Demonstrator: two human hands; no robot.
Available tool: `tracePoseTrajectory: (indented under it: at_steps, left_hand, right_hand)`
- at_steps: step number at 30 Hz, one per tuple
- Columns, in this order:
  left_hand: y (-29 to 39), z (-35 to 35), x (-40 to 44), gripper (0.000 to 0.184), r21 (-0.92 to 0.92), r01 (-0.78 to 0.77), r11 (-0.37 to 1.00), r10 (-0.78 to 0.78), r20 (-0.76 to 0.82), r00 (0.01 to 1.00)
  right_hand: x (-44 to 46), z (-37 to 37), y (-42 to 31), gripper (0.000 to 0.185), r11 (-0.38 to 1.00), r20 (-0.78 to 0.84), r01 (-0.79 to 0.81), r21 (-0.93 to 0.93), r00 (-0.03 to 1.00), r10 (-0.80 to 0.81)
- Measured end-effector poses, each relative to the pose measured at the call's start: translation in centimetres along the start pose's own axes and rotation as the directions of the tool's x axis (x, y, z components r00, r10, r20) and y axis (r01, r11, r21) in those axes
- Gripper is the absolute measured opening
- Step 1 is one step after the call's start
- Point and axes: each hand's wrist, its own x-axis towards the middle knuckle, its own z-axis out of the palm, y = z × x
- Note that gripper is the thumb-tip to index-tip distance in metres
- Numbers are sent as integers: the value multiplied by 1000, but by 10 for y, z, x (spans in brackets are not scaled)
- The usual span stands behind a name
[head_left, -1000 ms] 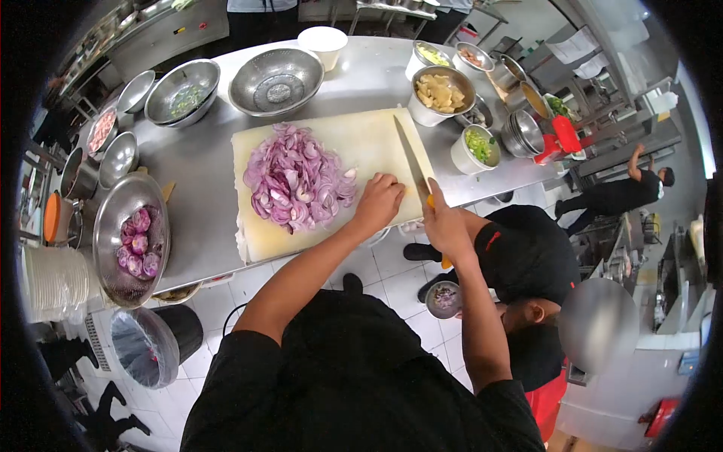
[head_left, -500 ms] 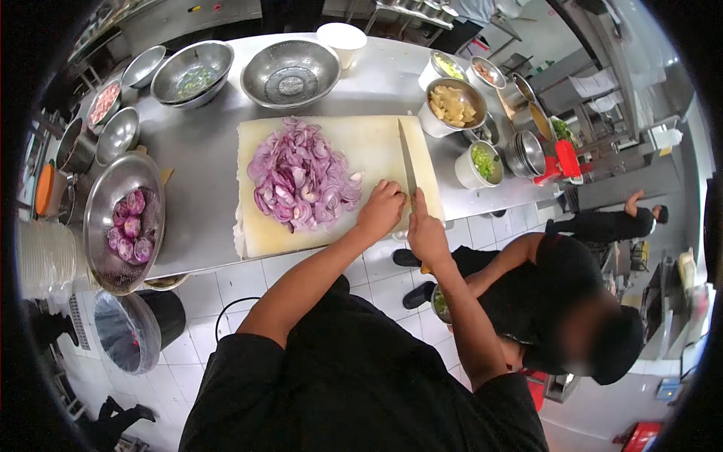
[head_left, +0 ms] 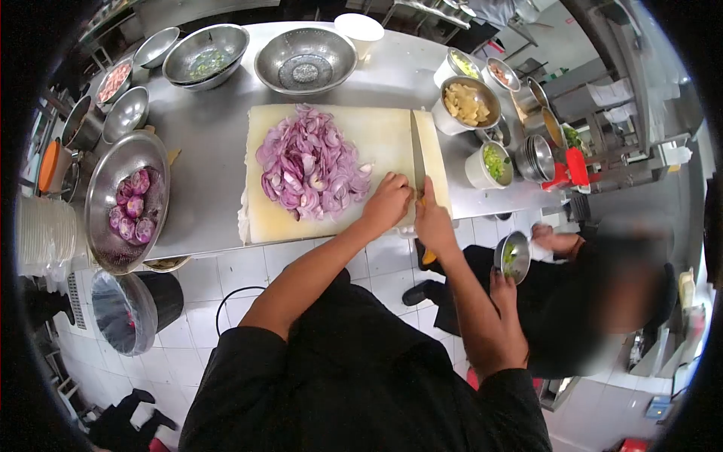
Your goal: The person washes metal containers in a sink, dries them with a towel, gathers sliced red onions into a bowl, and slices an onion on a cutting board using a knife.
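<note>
My right hand (head_left: 434, 226) is closed round the yellow handle of a long knife (head_left: 417, 154), whose blade lies along the right part of the pale cutting board (head_left: 384, 124) and points away from me. Beside the blade, on its left, my left hand (head_left: 389, 200) rests on the board with its fingers curled; anything under the fingertips is hidden. A large pile of sliced purple onion (head_left: 309, 166) covers the left and middle of the board. Several whole peeled onions (head_left: 134, 206) lie in a perforated metal bowl (head_left: 158, 162) at the left.
Metal bowls (head_left: 305, 60) and a white tub (head_left: 359, 28) line the back. Tubs of cut food (head_left: 467, 105) stand right of the board. A co-worker (head_left: 557, 301) at the right, close to my right arm, holds a metal bowl (head_left: 512, 258). A lined bin (head_left: 120, 313) stands lower left.
The co-worker at the right has risen from a bent posture and now holds a bowl of greens up near the table edge. My hands remain by the knife; the view has shifted slightly.
</note>
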Motion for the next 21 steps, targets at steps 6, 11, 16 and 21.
tracePoseTrajectory:
  at_steps: [6,11,16,21]
  left_hand:
    - [0,0,3,6,-20,-4,1000,1,-120,993]
    - [0,-4,7,9,29,22,999,-21,-26,999]
    - [-1,-5,2,10,55,41,998,-42,16,999]
    - [-1,-4,-1,10,58,49,997,-44,-91,995]
  right_hand:
    - [-6,-31,-7,61,999,85,19,49,996,-23]
    - [-15,5,-8,65,999,33,-23,-45,999,24]
    - [7,-14,-3,67,997,86,-35,73,996,29]
    - [0,-13,-9,69,1000,91,-13,12,996,12]
